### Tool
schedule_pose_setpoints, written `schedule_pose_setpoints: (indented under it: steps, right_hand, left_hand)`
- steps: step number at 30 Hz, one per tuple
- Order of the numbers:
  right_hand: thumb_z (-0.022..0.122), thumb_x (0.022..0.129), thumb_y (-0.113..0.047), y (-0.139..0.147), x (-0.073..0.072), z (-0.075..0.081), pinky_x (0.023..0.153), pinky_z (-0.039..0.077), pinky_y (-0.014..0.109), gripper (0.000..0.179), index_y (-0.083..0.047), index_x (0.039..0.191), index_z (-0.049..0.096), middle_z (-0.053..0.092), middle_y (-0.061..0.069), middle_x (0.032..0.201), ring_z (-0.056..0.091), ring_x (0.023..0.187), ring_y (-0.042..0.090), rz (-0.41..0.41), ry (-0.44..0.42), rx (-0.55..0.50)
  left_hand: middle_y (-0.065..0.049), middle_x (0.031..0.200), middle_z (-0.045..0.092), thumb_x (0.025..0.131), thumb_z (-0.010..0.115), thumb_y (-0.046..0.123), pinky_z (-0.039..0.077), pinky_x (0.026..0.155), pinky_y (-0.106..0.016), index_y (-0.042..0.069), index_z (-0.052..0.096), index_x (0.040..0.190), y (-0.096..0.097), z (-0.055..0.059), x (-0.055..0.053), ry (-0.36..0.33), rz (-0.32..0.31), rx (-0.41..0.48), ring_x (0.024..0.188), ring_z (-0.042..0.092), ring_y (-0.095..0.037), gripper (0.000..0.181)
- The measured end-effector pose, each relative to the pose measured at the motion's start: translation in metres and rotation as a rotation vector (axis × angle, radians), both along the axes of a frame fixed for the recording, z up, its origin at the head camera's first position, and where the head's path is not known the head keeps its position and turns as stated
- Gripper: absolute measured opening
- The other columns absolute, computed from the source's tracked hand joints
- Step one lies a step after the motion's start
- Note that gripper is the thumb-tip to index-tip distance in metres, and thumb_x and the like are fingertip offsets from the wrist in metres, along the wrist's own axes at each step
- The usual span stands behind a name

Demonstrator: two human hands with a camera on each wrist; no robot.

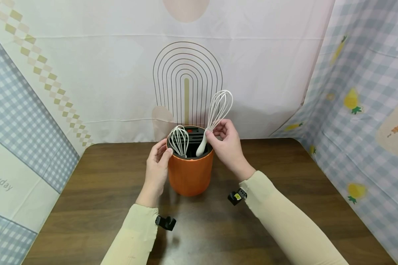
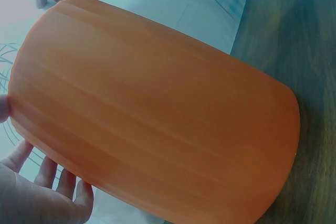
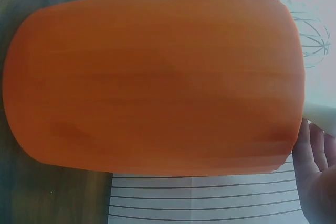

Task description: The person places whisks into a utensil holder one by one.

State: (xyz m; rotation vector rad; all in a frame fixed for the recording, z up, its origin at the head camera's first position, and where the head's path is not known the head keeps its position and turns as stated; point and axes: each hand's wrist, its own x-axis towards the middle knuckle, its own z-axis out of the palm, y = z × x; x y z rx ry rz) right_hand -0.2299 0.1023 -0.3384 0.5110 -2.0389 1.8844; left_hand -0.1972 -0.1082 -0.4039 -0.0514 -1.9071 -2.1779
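An orange utensil holder [image 1: 190,176] with a black slotted top stands upright on the table. My left hand [image 1: 157,169] grips its rim at the left, thumb on the front edge and fingers round the side. In my right hand [image 1: 228,145], thumb and fingers pinch a white whisk [image 1: 220,106] where the wires meet the handle. Its wire loops point up, and the handle's lower end is at the holder's opening. A second whisk [image 1: 179,140] stands in the left part of the opening, wires up, its handle hidden inside. The holder's orange wall [image 2: 157,103] fills most of both wrist views.
The brown wooden table [image 1: 112,184] lies under the holder. A white patterned cloth [image 1: 112,88] hangs close behind it, and checked cloth [image 1: 355,110] hangs at the right side. Black slots and a small red part [image 1: 190,131] show at the back of the holder's top.
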Motion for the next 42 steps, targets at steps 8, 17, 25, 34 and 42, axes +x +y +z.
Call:
schedule_pose_setpoints:
  steps: [8,17,25,34,42]
  right_hand:
    - [0.070,0.087,-0.012,0.000,0.001,-0.003,0.076,0.051,0.027,0.029,-0.003,0.107,0.051,0.061,0.010,0.093,0.060,0.088,0.020,-0.028,0.057,0.104]
    - [0.070,0.088,-0.013,-0.002,-0.001,-0.010,0.077,0.053,0.030,0.031,-0.002,0.109,0.051,0.063,0.010,0.095,0.061,0.087,0.020,-0.003,0.040,0.144]
    - [0.072,0.086,-0.020,-0.005,0.000,-0.015,0.074,0.048,0.038,0.026,-0.009,0.102,0.055,0.063,0.006,0.090,0.058,0.084,0.017,-0.072,0.068,0.249]
    - [0.072,0.085,-0.031,-0.005,0.003,-0.027,0.069,0.042,0.034,0.025,-0.016,0.096,0.056,0.059,0.001,0.091,0.051,0.081,0.017,-0.119,0.063,0.386]
    - [0.075,0.082,-0.032,-0.001,0.003,-0.035,0.089,0.038,0.038,0.028,-0.012,0.087,0.055,0.049,0.000,0.112,0.040,0.111,0.018,-0.175,0.114,0.457]
  left_hand:
    - [-0.006,0.134,0.050,0.098,0.059,0.020,0.038,0.104,-0.036,0.016,0.051,0.138,-0.001,0.001,-0.002,0.006,-0.009,-0.005,0.123,0.046,-0.019,0.041]
    - [-0.006,0.133,0.051,0.097,0.059,0.018,0.039,0.103,-0.036,0.016,0.051,0.137,-0.001,0.000,-0.003,0.010,-0.006,0.001,0.122,0.047,-0.019,0.040]
    - [-0.007,0.133,0.051,0.097,0.059,0.017,0.039,0.103,-0.035,0.015,0.051,0.137,-0.002,-0.001,-0.002,0.007,-0.007,0.008,0.122,0.047,-0.019,0.041]
    - [-0.005,0.133,0.051,0.097,0.059,0.019,0.039,0.103,-0.036,0.015,0.051,0.137,-0.003,-0.002,0.000,0.006,-0.003,0.001,0.122,0.047,-0.019,0.041]
    - [-0.004,0.133,0.051,0.097,0.059,0.020,0.039,0.103,-0.036,0.017,0.051,0.138,0.000,-0.001,0.000,0.001,-0.004,0.009,0.122,0.047,-0.018,0.041]
